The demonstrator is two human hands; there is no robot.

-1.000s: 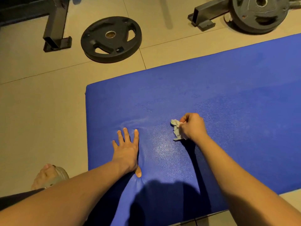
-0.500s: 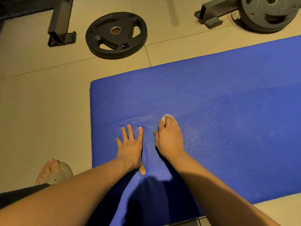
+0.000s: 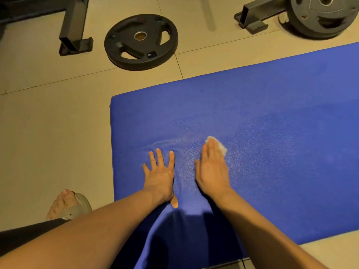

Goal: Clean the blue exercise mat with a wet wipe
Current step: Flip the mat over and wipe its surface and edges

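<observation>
The blue exercise mat point(image 3: 272, 117) lies on a tiled floor and fills the right and middle of the view. My left hand point(image 3: 160, 175) rests flat on it near its left end, fingers spread. My right hand point(image 3: 212, 167) lies beside it with straight fingers pressing the white wet wipe point(image 3: 221, 147) onto the mat. Only the wipe's edges show past my fingertips. A damp, paler sheen covers the mat around and to the right of the wipe.
A black weight plate point(image 3: 140, 41) lies on the floor beyond the mat's left corner. A second plate point(image 3: 320, 16) and black metal frame feet point(image 3: 74, 33) point(image 3: 252, 16) stand at the top. My sandalled foot point(image 3: 68, 205) is on the floor at lower left.
My right hand has slid left across the mat with the wipe, from a bunched grip to flat fingers on top of it, ending next to my left hand. The left hand has stayed put.
</observation>
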